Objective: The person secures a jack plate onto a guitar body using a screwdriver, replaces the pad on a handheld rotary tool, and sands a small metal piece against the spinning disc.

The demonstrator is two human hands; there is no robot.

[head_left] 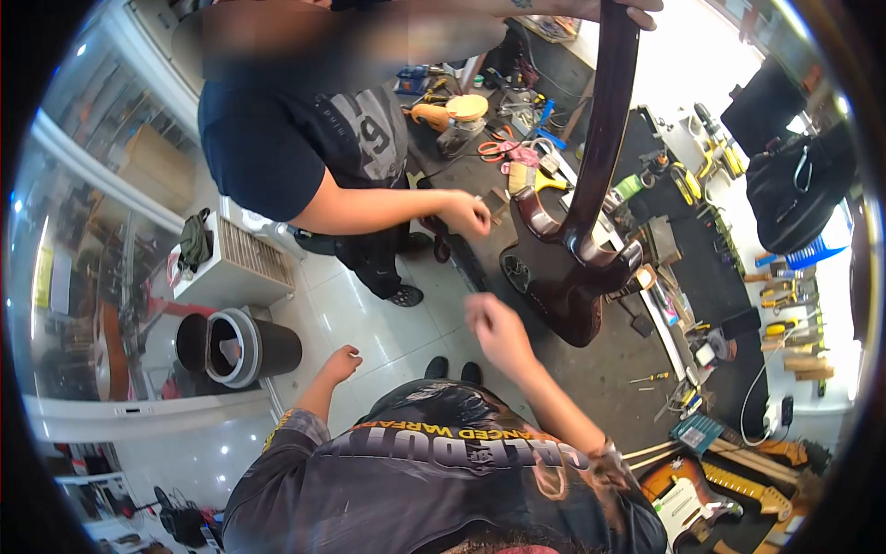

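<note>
My left hand (342,364) hangs over the floor at my side, fingers loosely bent and apart, holding nothing. My right hand (495,328) is raised near the workbench edge, left of a dark, glossy guitar body (572,294); its fingers are blurred and no object shows in it. A co-worker's hand (637,13) is at the top of the upright guitar neck (611,111). The co-worker's other hand (465,214) is loosely curled above the bench, left of the guitar and apart from my hands.
The dark workbench (609,369) carries an orange sander (452,113), a brush and scissors. Hand tools hang at the right. A sunburst guitar (678,499) lies at the lower right. A black bin (272,349) stands on the tiled floor at the left.
</note>
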